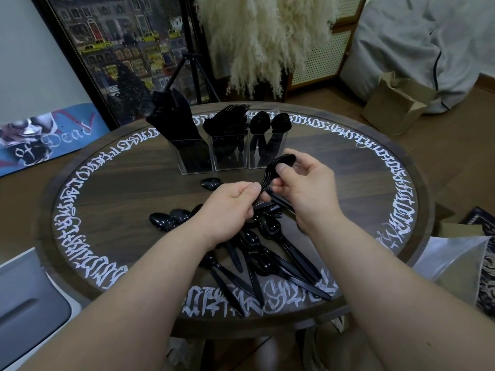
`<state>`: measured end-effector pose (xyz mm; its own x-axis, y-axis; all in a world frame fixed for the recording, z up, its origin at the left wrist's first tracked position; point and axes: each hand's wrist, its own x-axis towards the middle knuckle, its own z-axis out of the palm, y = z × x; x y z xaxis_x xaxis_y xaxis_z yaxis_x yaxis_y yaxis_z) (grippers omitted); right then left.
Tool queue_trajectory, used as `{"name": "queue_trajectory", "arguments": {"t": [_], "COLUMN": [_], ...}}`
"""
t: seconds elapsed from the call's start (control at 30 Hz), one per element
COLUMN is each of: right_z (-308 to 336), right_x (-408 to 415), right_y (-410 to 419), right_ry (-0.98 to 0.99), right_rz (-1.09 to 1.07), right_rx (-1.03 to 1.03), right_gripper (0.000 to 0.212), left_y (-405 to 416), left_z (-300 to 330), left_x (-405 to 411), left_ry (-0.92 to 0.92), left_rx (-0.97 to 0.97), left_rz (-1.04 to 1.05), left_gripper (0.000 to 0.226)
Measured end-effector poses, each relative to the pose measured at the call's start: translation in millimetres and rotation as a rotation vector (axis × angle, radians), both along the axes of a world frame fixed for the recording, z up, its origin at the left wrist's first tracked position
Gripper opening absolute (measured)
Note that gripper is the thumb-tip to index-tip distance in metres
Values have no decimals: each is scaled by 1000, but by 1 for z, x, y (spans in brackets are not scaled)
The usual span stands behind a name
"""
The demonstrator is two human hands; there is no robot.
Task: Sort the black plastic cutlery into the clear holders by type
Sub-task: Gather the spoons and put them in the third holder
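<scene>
Right hand: our right hand (302,188) pinches a small stack of black spoons (278,168), thumb over the bowls, just in front of the holders.
Left hand: our left hand (230,210) is curled, thumb and fingers nipping the handle end of that same stack — both hands meet over the middle of the table.
Holders: 3 clear holders stand in a row at the far side; the left holder (194,156) carries knives, the middle holder (230,153) forks, the right holder (263,153) spoons.
Loose pile: the unsorted cutlery (267,258) lies fanned beneath our wrists, handles reaching the near rim; a few spoon bowls (167,220) poke out left of our left hand, and 1 loose spoon (211,182) lies just before the holders.
Edges and room: we see bare tabletop wide on the left and right of the pile; the near handles lie close to the edge.
Surface: a round dark wooden table (107,199) ringed with white calligraphic lettering — we cannot read it.
Room: pampas grass (262,41), a framed street-scene picture (126,49), a cardboard box (396,103) on the wooden floor.
Writing: the skateboard deck (45,135) at left shows "of Dead".
</scene>
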<state>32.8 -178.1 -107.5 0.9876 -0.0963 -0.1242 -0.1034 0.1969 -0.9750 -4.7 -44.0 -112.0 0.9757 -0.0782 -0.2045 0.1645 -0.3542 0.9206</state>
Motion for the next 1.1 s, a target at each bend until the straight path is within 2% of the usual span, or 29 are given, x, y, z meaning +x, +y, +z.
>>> {"name": "queue_trajectory", "arguments": {"t": [0.1, 0.27, 0.33, 0.47, 0.57, 0.67, 0.77, 0.83, 0.9, 1.0, 1.1], "right_z": [-3, -4, -4, -2, 1, 8, 25, 45, 66, 94, 111], "right_x": [0, 0, 0, 0, -3, -8, -12, -9, 1, 25, 56], "right_y": [0, -4, -4, -7, -9, -13, -25, -38, -50, -61, -59], "right_ry": [-73, -116, -130, -135, -148, -195, -301, -415, -543, -708, -829], "right_rz": [10, 69, 69, 48, 39, 54, 21, -74, -209, -376, -402], "right_rx": [-251, -400, -399, -334, -252, -275, -345, -436, -533, -634, -717], "right_gripper": [36, 31, 29, 32, 29, 24, 26, 32, 27, 24, 28], "left_y": [1, 4, 4, -1, -4, -5, 0, 7, 14, 19, 17], "left_z": [1, -4, -3, 4, 7, 8, 14, 24, 37, 58, 71], "left_x": [-1, 0, 0, -2, -5, -8, -7, -3, 6, 29, 57], "left_ry": [13, -106, -156, -221, -282, -325, -412, -497, -562, -611, -656], "left_rx": [43, 332, 340, 437, 495, 507, 667, 742, 780, 839, 930], "left_rz": [-18, 60, 101, 37, 46, 12, 41, 102, 137, 136, 89], "left_gripper": [38, 38, 33, 21, 26, 28, 42, 48, 50, 53, 58]}}
